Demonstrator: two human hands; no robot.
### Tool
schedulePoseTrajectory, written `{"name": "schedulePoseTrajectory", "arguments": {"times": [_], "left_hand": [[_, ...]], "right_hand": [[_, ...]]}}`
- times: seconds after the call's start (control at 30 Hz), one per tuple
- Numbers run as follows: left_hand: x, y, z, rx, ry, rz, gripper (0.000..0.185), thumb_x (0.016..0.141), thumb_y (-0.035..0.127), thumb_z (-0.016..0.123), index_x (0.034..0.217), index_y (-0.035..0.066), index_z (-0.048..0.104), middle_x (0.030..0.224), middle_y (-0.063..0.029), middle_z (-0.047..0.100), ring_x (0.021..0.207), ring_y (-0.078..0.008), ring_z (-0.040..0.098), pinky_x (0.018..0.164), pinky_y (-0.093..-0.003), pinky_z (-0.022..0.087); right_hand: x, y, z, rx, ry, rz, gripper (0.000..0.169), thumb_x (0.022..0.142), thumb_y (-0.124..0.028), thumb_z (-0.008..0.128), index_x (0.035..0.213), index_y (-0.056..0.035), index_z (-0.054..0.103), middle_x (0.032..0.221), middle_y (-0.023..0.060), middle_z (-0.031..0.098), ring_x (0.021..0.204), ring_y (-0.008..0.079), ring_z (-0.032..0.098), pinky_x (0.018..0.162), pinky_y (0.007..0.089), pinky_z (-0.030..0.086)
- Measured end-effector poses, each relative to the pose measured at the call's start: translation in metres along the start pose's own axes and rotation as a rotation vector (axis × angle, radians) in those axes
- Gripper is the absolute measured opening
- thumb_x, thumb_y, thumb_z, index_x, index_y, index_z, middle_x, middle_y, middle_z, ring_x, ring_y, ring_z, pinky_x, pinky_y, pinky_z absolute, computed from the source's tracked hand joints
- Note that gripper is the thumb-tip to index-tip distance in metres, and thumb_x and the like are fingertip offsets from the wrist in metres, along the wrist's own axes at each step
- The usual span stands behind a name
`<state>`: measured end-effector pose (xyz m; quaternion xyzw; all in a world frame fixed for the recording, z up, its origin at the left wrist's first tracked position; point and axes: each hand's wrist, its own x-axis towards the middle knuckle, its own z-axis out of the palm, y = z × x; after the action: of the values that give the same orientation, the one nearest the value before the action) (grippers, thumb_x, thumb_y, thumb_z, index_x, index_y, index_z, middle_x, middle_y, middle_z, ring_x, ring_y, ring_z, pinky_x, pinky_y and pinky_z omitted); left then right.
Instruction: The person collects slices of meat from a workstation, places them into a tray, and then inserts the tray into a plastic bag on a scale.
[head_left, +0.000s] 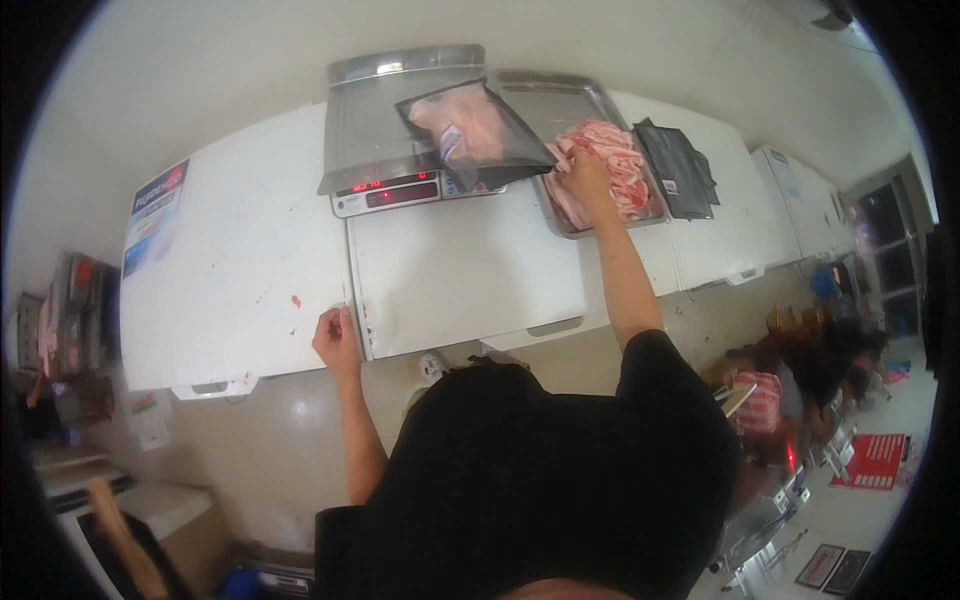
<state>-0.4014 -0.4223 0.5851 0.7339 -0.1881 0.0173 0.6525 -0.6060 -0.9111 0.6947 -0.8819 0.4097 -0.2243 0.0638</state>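
Observation:
My right hand (586, 180) reaches into a metal tray (574, 234), its fingers down on a pile of sliced raw meat (626, 161); whether they grip a slice cannot be told. Left of the tray, a clear-fronted black plastic bag (480, 124) with meat and a label in it lies on the metal pan (360, 127) of a digital scale (386, 196), whose red display is lit. My left hand (336, 337), fingers curled, rests near the front edge of the white chest freezer lid (465, 277); no object shows in it. Flat black bags (675, 172) lie right of the tray.
Small red scraps (295, 301) lie on the left freezer lid (225, 262). Freezer handles (214, 388) jut out at the front. Another freezer (802, 199) stands farther right. Other people and metal equipment (757, 517) are at the lower right. A person's arm (124, 536) shows blurred at lower left.

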Motion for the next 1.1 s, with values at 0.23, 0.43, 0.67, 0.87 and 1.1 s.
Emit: {"name": "schedulePoseTrajectory", "arguments": {"times": [0.23,0.43,0.67,0.87,1.1], "left_hand": [[0.002,-0.004,0.008,0.029,-0.062,-0.037,0.016,0.098,0.012,0.069,0.089,-0.002,0.067,0.074,0.0038,0.056,0.067,-0.0040,0.045,0.058,-0.0207,0.038],[0.001,0.004,-0.006,-0.007,-0.036,-0.046,0.016,0.097,0.012,0.070,0.088,0.000,0.067,0.071,0.0041,0.055,0.064,-0.0038,0.045,0.056,-0.0214,0.038],[0.005,0.001,0.002,-0.002,-0.045,0.004,0.016,0.096,0.012,0.071,0.087,-0.001,0.068,0.069,0.0040,0.055,0.063,-0.0032,0.044,0.055,-0.0214,0.037],[0.005,-0.003,0.002,-0.049,-0.017,0.005,0.015,0.096,0.012,0.071,0.089,-0.002,0.069,0.071,0.0026,0.059,0.063,-0.0038,0.047,0.057,-0.0210,0.040],[0.005,-0.002,0.004,0.030,0.000,0.020,0.016,0.095,0.012,0.072,0.088,-0.002,0.069,0.070,0.0007,0.059,0.062,-0.0049,0.047,0.057,-0.0221,0.040]], "right_hand": [[0.020,0.108,0.000,0.590,0.025,0.264,0.050,0.080,-0.026,0.077,0.122,-0.0006,0.069,0.109,0.0202,0.072,0.104,0.0289,0.069,0.089,0.0402,0.053],[0.043,-0.021,-0.090,1.313,-0.281,0.212,0.056,0.089,-0.015,0.070,0.140,0.0034,0.053,0.124,0.0134,0.066,0.104,0.0198,0.067,0.087,0.0324,0.056],[0.090,-0.185,-0.071,1.244,-0.526,-0.006,0.062,0.093,-0.013,0.068,0.147,0.0032,0.041,0.123,0.0200,0.064,0.096,0.0254,0.071,0.076,0.0346,0.061],[0.122,-0.269,-0.006,1.296,-0.795,0.025,0.060,0.095,-0.015,0.064,0.147,0.0004,0.039,0.123,0.0220,0.064,0.096,0.0284,0.071,0.074,0.0360,0.062],[0.145,-0.200,-0.018,0.306,-0.116,-0.411,0.041,0.091,-0.026,0.069,0.127,-0.0068,0.064,0.100,0.0144,0.071,0.080,0.0183,0.071,0.066,0.0315,0.057]]}}
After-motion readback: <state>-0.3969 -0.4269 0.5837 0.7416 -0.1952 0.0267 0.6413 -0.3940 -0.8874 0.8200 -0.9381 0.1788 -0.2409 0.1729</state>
